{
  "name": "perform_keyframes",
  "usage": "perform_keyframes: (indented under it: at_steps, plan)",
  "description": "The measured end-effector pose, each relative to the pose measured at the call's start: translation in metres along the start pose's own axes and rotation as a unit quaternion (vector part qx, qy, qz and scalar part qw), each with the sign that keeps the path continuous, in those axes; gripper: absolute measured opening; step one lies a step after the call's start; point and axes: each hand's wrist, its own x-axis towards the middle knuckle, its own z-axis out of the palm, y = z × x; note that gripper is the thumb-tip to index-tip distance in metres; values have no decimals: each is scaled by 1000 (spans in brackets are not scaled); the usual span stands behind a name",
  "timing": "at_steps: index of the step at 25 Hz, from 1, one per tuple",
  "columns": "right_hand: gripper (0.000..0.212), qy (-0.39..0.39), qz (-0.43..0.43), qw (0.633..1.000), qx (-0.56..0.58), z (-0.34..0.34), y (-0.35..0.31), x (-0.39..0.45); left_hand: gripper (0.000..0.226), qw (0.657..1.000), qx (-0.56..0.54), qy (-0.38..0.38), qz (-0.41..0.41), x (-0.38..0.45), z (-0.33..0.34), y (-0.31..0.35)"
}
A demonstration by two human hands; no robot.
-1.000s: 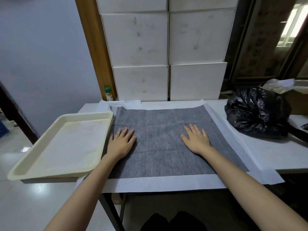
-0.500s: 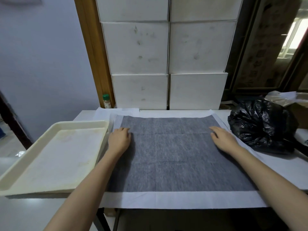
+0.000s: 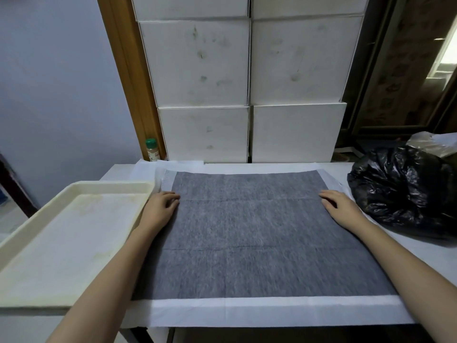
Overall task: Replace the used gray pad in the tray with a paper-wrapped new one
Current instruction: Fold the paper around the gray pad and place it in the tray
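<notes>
**Inspector:** Gray pad point(image 3: 259, 243) lies flat across the tabletop point(image 3: 371, 169), white border overhanging the near edge. Tray point(image 3: 74, 191) (empty, stained) sits off the left edge.

**Assistant:** And the hands?

**Inspector:** Left hand point(image 3: 160, 209) curled, fingers pressed together on the pad's left edge; right hand point(image 3: 340, 209) likewise at the right edge. Whether either pinches the pad, I cannot tell.

**Assistant:** Risk?

**Inspector:** An uneven lift could crease the pad or snag the black bag point(image 3: 405, 191).

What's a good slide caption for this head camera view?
Both hands, left and right, press the gray pad flat on the table beside the empty tray.
</notes>
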Motion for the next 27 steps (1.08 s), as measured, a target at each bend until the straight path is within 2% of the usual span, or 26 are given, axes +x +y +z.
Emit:
perform_keyframes:
  at_steps: [5,12,18,23,27]
  plan:
    - [27,25,-6,1000,-5,-9,11,4,25,1000,-16,3,0,1,-5,-9]
    - [13,59,15,998,-8,-13,6,14,18,999,33,23,-23,12,-4,-1]
    - [6,79,15,996,-47,-14,1,10,15,994,68,81,5,4,0,5]
    - [9,89,65,994,2,-32,-5,11,18,997,-6,36,-61,11,-18,23]
    - [12,61,50,994,78,-64,-14,12,12,995,-94,19,-25,16,-47,35]
